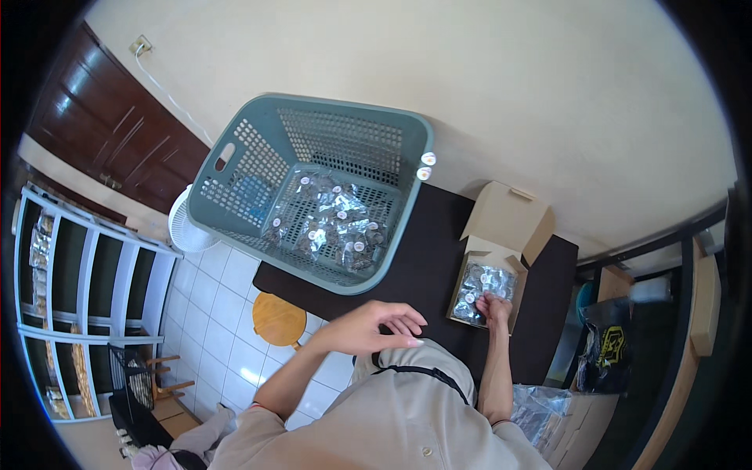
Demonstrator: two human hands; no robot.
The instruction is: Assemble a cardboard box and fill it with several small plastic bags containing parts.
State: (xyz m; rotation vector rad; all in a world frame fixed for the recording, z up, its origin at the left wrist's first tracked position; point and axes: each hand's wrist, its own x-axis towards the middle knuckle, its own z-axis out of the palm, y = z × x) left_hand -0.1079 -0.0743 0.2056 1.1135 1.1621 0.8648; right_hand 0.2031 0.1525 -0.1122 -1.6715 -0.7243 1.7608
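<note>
An open cardboard box (pixel 513 323) with its lid tipped back stands on the dark table, filled with shiny clear plastic packets (pixel 475 283) bearing small round white labels. Inside it, my right hand (pixel 493 309) has its fingers bunched on one of the packets. My left hand (pixel 368 327) hovers in front of my body near the table's front edge, fingers loosely bent and thumb apart, with nothing in it. To the left sits a large grey-green plastic basket (pixel 313 278) with perforated walls. Several similar clear packets (pixel 333 219) lie on its bottom.
The dark table (pixel 427 251) runs along the wall. A round wooden stool (pixel 279 319) and a white fan (pixel 188 223) are at the left. White shelves (pixel 98 227) hold packaged goods. Another person (pixel 184 450) is at lower left. Clear plastic bags (pixel 540 411) lie at right.
</note>
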